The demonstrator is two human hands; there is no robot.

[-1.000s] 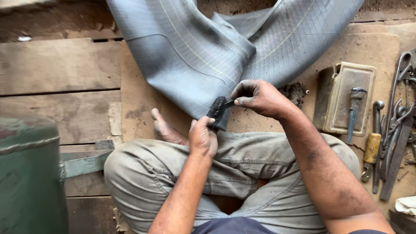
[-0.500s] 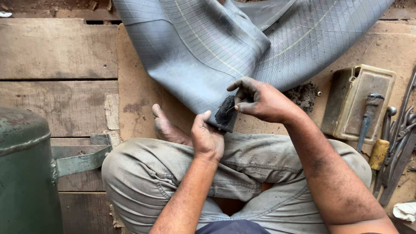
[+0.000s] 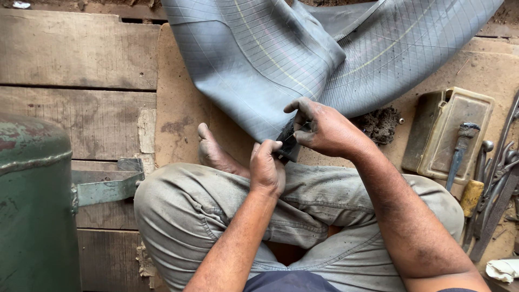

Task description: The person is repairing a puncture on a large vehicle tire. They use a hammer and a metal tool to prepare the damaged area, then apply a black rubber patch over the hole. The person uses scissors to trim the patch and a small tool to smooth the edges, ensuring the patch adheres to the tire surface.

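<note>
While the person sits cross-legged in dusty khaki trousers, the left hand curls shut, fingertips pinching a small black rubber patch. Just beyond, the right hand grips the same patch, forefinger lifted. Behind it lies a grey, ribbed inner tube, folded and limp, on worn wooden planks. To the right sit a tan metal box and scattered tools; at left, a green tank.

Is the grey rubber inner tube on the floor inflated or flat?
Flat. The inner tube lies limp and creased, one section folded over another, while both hands pinch its near edge.
</note>
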